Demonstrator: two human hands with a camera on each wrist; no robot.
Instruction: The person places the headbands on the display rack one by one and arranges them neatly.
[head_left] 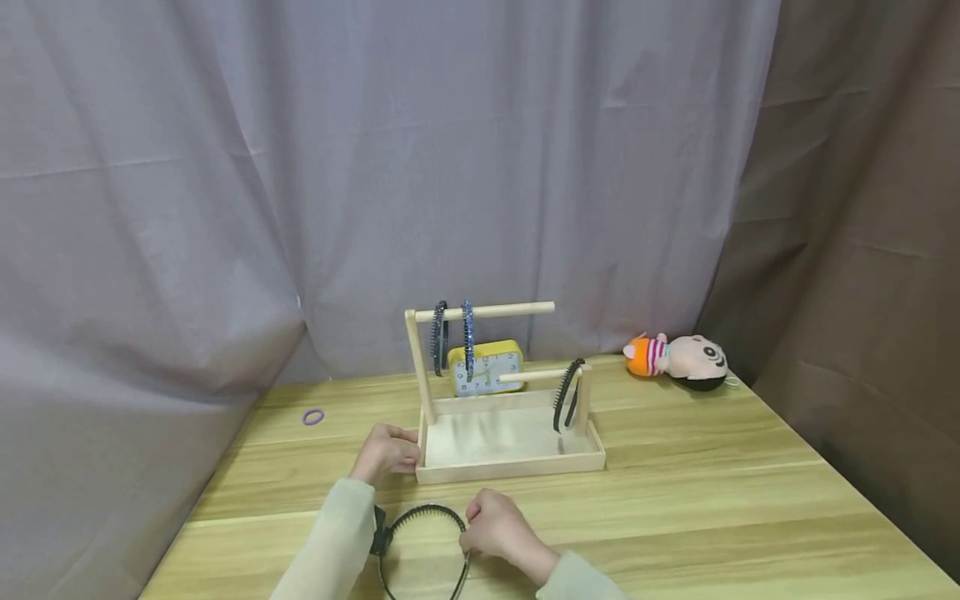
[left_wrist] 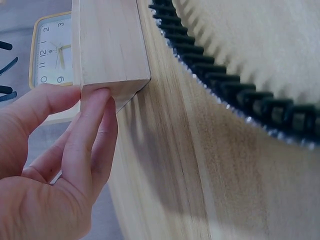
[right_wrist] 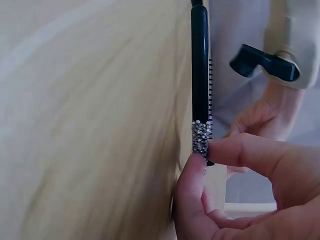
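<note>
A black toothed headband (head_left: 430, 507) with a glittery silver outer edge is near the table's front, partly cut off by the head view's lower border. My right hand (head_left: 497, 527) pinches its right side, thumb and finger on the sparkly part (right_wrist: 201, 135) in the right wrist view. Beyond it stands a pale wooden rack with a tray base (head_left: 510, 472). At the tray's left end, my left hand (head_left: 386, 452) grips the corner between thumb and fingers. A dark headband (head_left: 437, 342) and a blue glittery headband (head_left: 469, 342) hang on the upper bar; another black headband (head_left: 561, 400) hangs on the lower bar.
Behind the rack is a yellow clock (head_left: 510, 348). A purple hair tie (head_left: 304, 417) lies on the table to the left. A plush doll (head_left: 686, 358) lies at the back right. Grey curtains (head_left: 450, 167) close off the back and sides.
</note>
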